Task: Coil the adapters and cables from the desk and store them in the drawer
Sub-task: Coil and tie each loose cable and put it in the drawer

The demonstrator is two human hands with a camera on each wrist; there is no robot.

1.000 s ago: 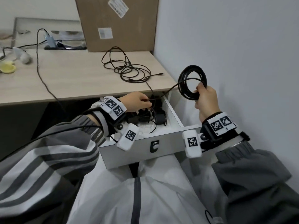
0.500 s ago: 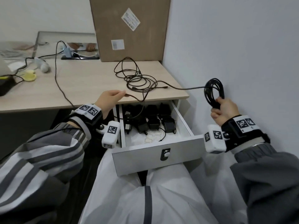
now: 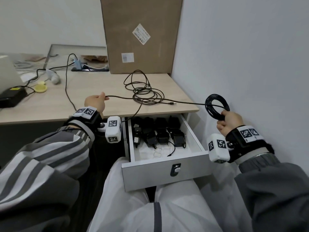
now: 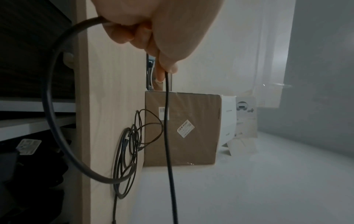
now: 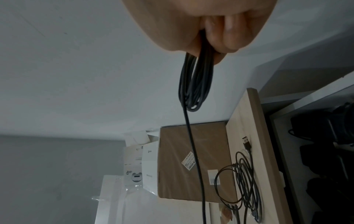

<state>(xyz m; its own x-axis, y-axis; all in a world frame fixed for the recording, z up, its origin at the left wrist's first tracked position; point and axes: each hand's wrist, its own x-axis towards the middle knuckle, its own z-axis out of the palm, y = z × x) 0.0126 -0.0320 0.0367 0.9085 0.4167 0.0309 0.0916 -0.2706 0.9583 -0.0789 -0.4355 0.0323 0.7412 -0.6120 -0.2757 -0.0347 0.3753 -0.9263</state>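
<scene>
Several black plastic adapters [image 3: 158, 133] already lie in the open white drawer [image 3: 167, 173]. The right hand [image 3: 229, 121] grips a half-wound black cable coil [image 3: 216, 105]; the left hand [image 3: 95, 102], at nine o'clock, pinches its tail. A loose black cable tangle [image 3: 143, 91] waits on the pale wooden desk [image 3: 100, 84] at twelve.

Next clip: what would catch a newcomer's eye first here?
A black cable stretches taut above the desk between the hands: the left hand pinches it, the right hand grips its coiled part near the wall. Below, the open drawer holds black adapters; a loose cable tangle lies on the desk.
</scene>
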